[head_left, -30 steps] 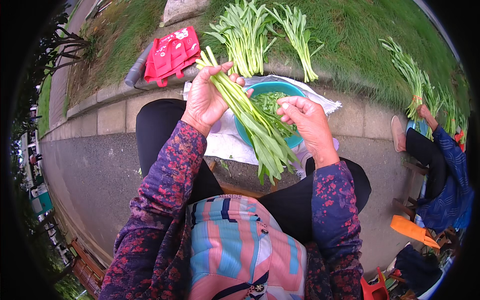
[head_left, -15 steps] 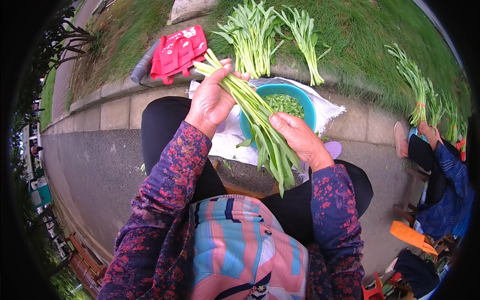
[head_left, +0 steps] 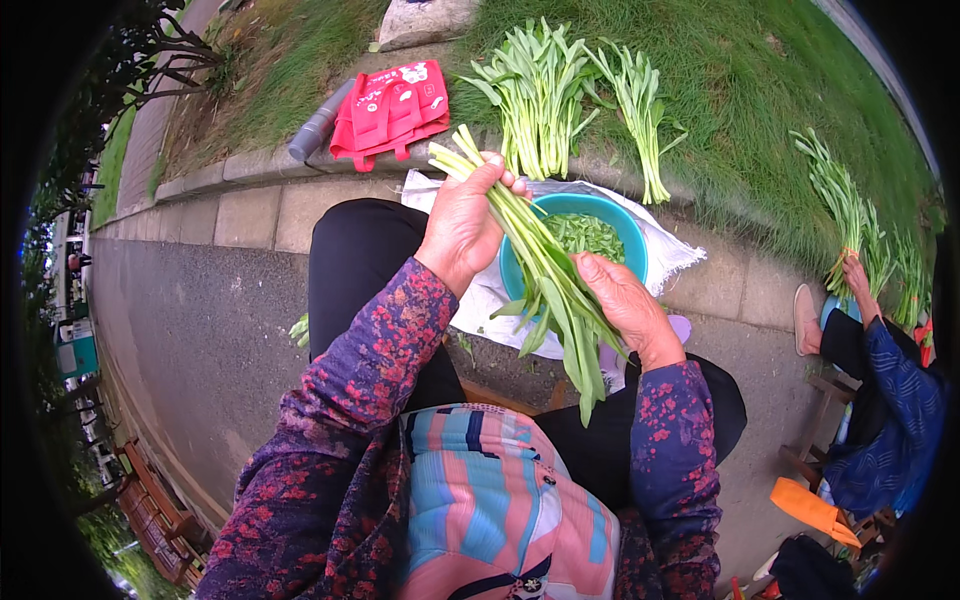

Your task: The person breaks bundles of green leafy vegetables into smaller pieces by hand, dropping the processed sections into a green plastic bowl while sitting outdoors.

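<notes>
A bunch of long-stemmed leafy greens (head_left: 540, 250) slants across in front of me, pale cut stem ends up and leaves hanging down. My left hand (head_left: 463, 222) is closed round the stems near their cut ends. Lower on the bunch, my right hand (head_left: 634, 312) grips the leafy part, thumb on top; its other fingers are mostly hidden. Behind the bunch stands a teal basin (head_left: 639, 255) on a white woven sack (head_left: 676, 246). Chopped greens (head_left: 585, 235) lie inside the basin. A lilac object (head_left: 680, 327) shows partly beside my right wrist.
Beyond the kerb, a large bunch of greens (head_left: 540, 105) and a smaller bunch (head_left: 640, 115) lie on the grass. Left of them are a red bag (head_left: 390, 110) and a grey cylinder (head_left: 320, 122). At far right, another person's hand (head_left: 856, 275) touches a bunch of greens (head_left: 832, 195).
The view has shifted, so the surroundings sit slightly lower and mostly further right. Both my hands keep their hold on the bunch. The other person's hand has moved up on their greens.
</notes>
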`<state>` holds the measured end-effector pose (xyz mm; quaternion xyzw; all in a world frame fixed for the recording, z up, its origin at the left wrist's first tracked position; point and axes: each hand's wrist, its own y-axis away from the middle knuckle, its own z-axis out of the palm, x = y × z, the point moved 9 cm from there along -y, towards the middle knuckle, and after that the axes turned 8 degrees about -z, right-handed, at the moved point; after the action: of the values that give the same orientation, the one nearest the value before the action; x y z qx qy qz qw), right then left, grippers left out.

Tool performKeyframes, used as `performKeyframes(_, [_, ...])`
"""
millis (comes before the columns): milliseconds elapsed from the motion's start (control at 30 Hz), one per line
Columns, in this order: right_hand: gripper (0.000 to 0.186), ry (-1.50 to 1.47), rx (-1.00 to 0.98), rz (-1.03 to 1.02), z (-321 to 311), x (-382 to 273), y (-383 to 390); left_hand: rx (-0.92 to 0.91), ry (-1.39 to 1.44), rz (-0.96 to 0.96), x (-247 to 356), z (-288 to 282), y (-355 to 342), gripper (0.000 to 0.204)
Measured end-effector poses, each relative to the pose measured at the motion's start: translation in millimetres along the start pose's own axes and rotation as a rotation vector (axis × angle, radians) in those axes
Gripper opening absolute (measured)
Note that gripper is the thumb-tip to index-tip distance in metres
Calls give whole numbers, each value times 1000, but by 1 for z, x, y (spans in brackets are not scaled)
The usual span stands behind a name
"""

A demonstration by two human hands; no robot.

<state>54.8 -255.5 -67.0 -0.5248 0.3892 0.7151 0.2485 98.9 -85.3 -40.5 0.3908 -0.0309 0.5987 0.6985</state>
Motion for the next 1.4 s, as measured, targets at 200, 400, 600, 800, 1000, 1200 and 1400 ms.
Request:
performKeyframes(200, [80, 237, 230, -223, -26, -24, -8, 22, -196, 127, -19, 4, 8, 8])
performKeyframes(400, [90, 263, 166, -298, 9, -30, -7, 35, -253, 139, -48, 16, 16, 10])
performKeyframes(600, [73, 150, 143, -317, 6, -21, -9, 9, -158, 64, -52, 18, 15, 9])
performKeyframes(800, [34, -103, 258, -247, -24, -28, -1, -155, -152, 115, -27, 22, 12, 10])
performKeyframes(1000, [14, 155, 418, -311, -30, -29, 0, -153, -223, 52, -31, 30, 18, 11])
performKeyframes(1200, [6, 274, 414, -389, -20, -42, 0, -202, -252, -36, -45, 39, 23, 12])
performKeyframes(1400, [8, -160, 626, -131, -55, -2, -1, -192, -264, -49, -55, 37, 23, 12])
